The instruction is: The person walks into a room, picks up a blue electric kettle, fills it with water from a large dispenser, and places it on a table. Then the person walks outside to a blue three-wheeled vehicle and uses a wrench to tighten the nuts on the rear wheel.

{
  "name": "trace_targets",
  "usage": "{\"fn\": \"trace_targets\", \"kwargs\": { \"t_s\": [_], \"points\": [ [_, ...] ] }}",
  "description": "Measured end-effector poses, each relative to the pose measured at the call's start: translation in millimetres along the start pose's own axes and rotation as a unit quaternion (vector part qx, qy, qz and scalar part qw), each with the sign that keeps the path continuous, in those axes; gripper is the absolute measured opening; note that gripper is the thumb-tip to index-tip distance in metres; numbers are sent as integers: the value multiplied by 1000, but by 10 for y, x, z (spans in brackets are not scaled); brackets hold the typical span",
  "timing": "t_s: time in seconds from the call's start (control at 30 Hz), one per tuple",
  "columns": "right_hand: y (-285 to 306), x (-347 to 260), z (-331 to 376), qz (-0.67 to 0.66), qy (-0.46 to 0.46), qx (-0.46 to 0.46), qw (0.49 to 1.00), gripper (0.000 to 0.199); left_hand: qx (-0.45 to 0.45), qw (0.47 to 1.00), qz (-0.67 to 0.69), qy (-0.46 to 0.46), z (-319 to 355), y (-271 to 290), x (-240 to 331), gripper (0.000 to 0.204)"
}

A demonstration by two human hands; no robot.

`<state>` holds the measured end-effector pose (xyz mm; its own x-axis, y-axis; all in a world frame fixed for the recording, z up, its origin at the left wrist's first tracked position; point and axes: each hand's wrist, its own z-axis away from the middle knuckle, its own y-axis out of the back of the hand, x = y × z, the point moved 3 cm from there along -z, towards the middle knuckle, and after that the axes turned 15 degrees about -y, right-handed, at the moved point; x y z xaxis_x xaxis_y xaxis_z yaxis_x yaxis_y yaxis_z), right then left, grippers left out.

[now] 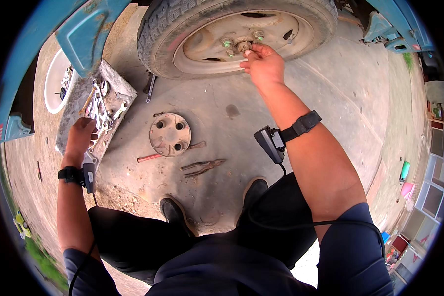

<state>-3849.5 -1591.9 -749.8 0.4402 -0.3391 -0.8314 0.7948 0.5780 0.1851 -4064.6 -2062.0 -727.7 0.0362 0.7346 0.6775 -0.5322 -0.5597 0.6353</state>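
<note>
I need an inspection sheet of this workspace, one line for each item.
Surface: bare concrete ground, stained.
Job's things: wheel on the vehicle, nuts at its hub.
Clutter: hub cap, pliers, screwdriver, wrenches on a slab.
Grippers: right hand fingers on a hub nut; left hand rests on the wrenches.
Cables: black cable from the right wrist device.
Surroundings: blue vehicle body, white rim, building at right.
</note>
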Motion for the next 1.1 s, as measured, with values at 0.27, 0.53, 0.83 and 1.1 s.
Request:
{"fn": "trace_targets", "kwargs": {
  "t_s": [0.27, 0.53, 0.83, 1.1],
  "points": [
    [21, 33, -72, 29, -12, -13, 999, 23, 6, 1000, -7, 6, 8, 74, -1, 30],
    [-14, 15, -42, 56, -27, 5, 998, 28, 73, 997, -11, 20, 109, 361, -108, 34],
    [26, 107, -150, 32, -1, -21, 999, 25, 135, 990, 13, 48, 153, 718, -354, 31],
    [40, 86, -140, 61, -8, 11, 998, 22, 96, 989, -113, 27, 107, 942, -570, 32]
  ]
}}
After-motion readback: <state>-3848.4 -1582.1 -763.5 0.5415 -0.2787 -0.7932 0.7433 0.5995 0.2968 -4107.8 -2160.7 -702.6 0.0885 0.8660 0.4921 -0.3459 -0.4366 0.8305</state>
